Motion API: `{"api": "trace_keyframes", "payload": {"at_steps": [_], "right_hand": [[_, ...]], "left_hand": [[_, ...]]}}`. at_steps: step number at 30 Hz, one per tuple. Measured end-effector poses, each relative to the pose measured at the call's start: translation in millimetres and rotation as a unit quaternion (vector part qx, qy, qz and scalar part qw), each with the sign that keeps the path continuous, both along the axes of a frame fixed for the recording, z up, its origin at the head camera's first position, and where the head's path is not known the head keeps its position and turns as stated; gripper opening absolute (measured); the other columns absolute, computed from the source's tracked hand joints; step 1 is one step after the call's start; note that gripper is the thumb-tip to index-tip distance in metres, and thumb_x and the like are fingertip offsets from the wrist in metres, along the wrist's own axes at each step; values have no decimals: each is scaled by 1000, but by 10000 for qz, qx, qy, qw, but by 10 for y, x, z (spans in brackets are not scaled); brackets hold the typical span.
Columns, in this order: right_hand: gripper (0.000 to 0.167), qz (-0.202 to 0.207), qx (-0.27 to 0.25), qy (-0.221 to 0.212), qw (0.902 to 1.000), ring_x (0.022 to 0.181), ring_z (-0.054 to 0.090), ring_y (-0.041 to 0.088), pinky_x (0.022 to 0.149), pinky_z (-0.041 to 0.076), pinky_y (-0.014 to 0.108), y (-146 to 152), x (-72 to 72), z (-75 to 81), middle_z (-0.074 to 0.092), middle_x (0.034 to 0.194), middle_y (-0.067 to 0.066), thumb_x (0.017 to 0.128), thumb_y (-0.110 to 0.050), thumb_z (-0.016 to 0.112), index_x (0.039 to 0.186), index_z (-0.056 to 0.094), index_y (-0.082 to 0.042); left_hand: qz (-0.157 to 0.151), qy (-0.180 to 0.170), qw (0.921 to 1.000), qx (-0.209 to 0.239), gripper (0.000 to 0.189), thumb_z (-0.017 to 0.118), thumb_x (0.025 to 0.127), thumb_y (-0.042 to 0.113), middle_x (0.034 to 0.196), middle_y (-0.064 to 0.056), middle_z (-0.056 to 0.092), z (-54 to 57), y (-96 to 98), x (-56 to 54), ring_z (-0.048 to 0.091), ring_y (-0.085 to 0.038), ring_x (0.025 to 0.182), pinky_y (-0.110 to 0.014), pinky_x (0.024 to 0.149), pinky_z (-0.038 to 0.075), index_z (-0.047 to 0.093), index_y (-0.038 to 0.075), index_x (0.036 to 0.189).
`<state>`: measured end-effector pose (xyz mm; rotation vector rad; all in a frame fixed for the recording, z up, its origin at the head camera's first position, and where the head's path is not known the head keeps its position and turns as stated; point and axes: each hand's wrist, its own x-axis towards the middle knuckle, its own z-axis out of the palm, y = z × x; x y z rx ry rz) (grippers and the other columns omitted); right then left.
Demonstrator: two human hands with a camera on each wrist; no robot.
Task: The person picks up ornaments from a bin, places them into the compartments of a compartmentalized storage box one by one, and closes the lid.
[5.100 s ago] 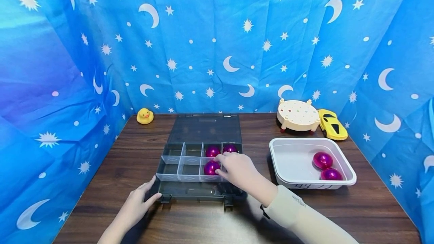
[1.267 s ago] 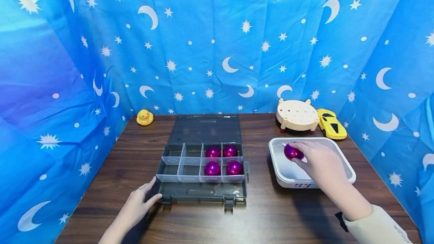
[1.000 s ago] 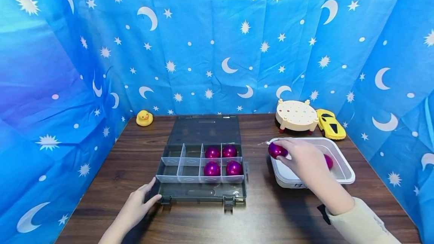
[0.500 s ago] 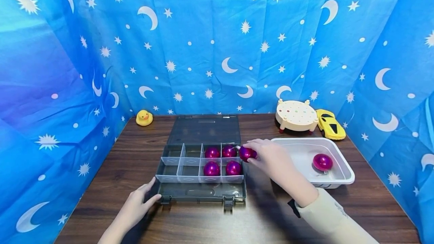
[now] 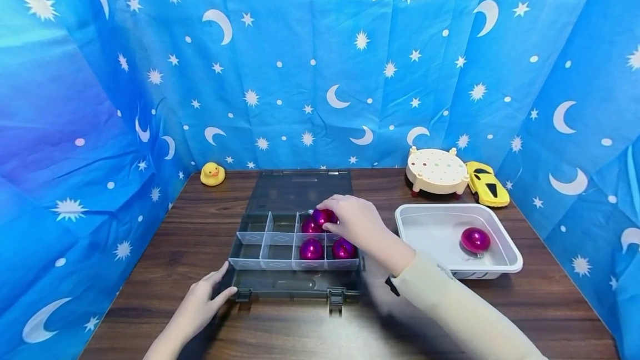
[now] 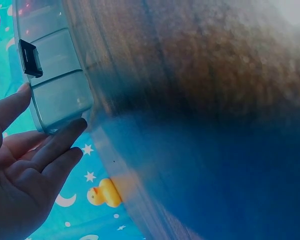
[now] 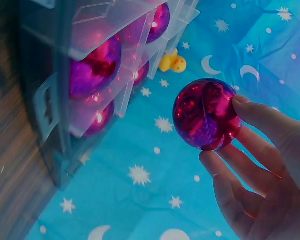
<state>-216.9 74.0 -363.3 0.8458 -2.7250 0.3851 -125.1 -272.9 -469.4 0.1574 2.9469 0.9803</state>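
Note:
My right hand (image 5: 357,224) pinches a shiny magenta bauble (image 7: 207,114) between thumb and fingertips, above the back row of the compartment box (image 5: 280,264). Three more baubles show in the box in the head view: a front-right one (image 5: 344,248), a front one (image 5: 311,249) beside it, and a partly covered back one (image 5: 311,225). My right hand hides the back-right compartment there. My left hand (image 5: 202,299) rests at the box's front left corner, its fingers fairly straight, the thumb touching the front edge and fingertips touching the side.
A white tub (image 5: 425,238) holding one bauble (image 5: 475,240) stands to the right. Behind it are a round cream stand (image 5: 437,170) and a yellow toy car (image 5: 487,184). A rubber duck (image 5: 213,174) sits at the back left. The box's dark lid (image 5: 300,190) lies open backward.
My right hand has taken a bauble from the white tub and carried it left over the box. Earlier it was at the front-right bauble in the box. My left hand has stayed put.

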Motion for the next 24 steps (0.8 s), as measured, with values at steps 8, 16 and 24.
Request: {"api": "trace_keyframes", "payload": {"at_steps": [8, 16, 24], "right_hand": [[40, 82, -208, -434, 9988, 104, 64, 18, 83, 57, 33, -356, -210, -48, 68, 115, 0, 83, -34, 78, 119, 71, -19], [41, 237, -171, -676, 9973, 103, 64, 18, 83, 58, 33, -662, -349, -76, 68, 116, 2, 83, -33, 78, 120, 70, -18], [37, 229, -10, -699, 9973, 101, 64, 17, 83, 57, 29, -844, -460, -209, 68, 114, 2, 85, -32, 75, 119, 69, -17]], "left_hand": [[29, -64, 10000, 7, 63, 65, 94, 21, 137, -31, 45, 7, -8, 15, 48, -45, 122, -53, 98, 46, 38, -7, 143], [41, -73, 10000, -13, 63, 66, 94, 20, 136, -30, 46, 30, 16, 23, 46, -45, 123, -54, 99, 44, 38, -6, 144], [79, 10, 10000, -33, 62, 66, 93, 20, 136, -31, 47, 15, 30, 18, 46, -45, 123, -57, 99, 43, 39, -5, 143]]}}
